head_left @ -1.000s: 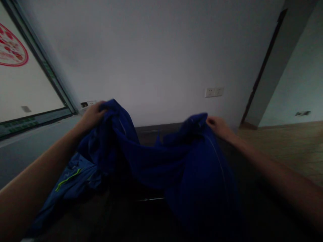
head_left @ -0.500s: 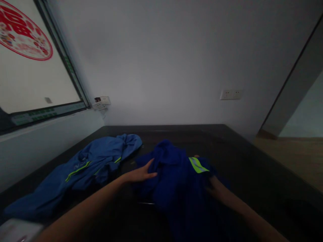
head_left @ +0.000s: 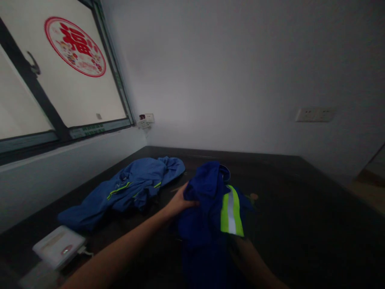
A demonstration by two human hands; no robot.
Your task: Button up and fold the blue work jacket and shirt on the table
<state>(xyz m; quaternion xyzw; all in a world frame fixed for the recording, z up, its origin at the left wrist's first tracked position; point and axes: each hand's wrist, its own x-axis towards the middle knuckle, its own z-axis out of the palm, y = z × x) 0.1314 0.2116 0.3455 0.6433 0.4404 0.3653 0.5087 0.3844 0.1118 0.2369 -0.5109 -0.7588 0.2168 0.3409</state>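
A dark blue work jacket point(head_left: 207, 208) with a yellow and silver reflective stripe point(head_left: 231, 210) lies bunched on a dark table point(head_left: 300, 208). My left hand point(head_left: 179, 202) grips a fold of the jacket at its left side, fingers curled into the cloth. My right forearm point(head_left: 255, 267) reaches in from below. My right hand is hidden under the jacket's lower part, so its fingers do not show.
A lighter blue jacket point(head_left: 126, 188) with thin yellow trim lies crumpled to the left by the window wall. A white box point(head_left: 58, 245) with a cable sits at the table's near left. Wall sockets point(head_left: 314, 114) are on the back wall.
The jacket came down from being held up in both hands onto the table. My left hand went from lying flat on it to gripping a fold. The view swung left.
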